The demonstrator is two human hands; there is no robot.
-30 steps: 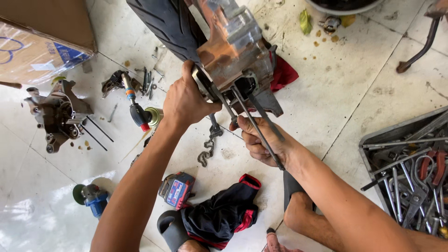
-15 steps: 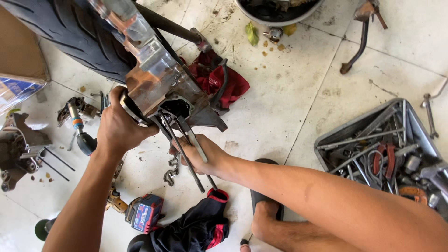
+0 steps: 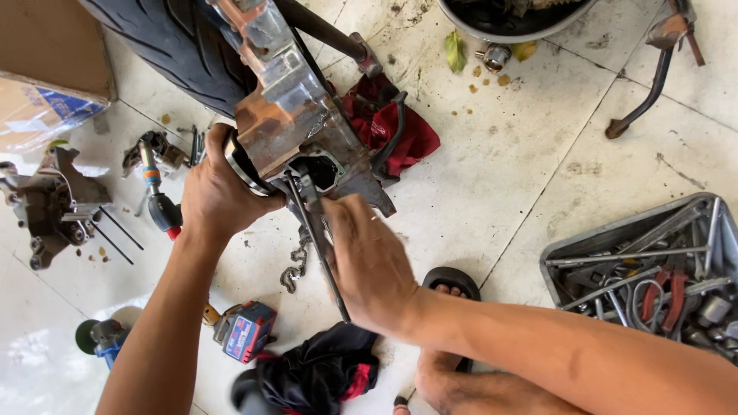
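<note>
**Working the studs on the engine case**

Left hand (image 3: 219, 192) is wrapping around the side of the engine case (image 3: 296, 123), fingers curled over a dark ring (image 3: 240, 165) at the case's edge and thumb pressing it in; it's bracing the case. Right hand (image 3: 369, 265) is closing loosely around the long studs (image 3: 315, 246) that are sticking out of the case toward the person, fingertips pinching near the gasket opening (image 3: 319, 170). Can't tell whether a small tool or part is sitting between those fingertips.

The case is resting on the floor just ahead of both hands, leaning against the tyre (image 3: 173, 46), with a red rag (image 3: 400, 127) beyond the right hand.

Judgement: this is looking like a step at the cylinder face, with something being seated or freed at the stud base while the left hand is steadying the block. Next move is likely calling for a firm left-hand brace and a straight pull or push along the studs, since a sideways load could bend them.

Around the hands:
- chain (image 3: 296, 265) lying between the forearms
- drill (image 3: 242, 330) near the left forearm
- tool tray (image 3: 653, 269) well to the right of the right arm
- second casing (image 3: 50, 204) well to the left of the left hand
</note>
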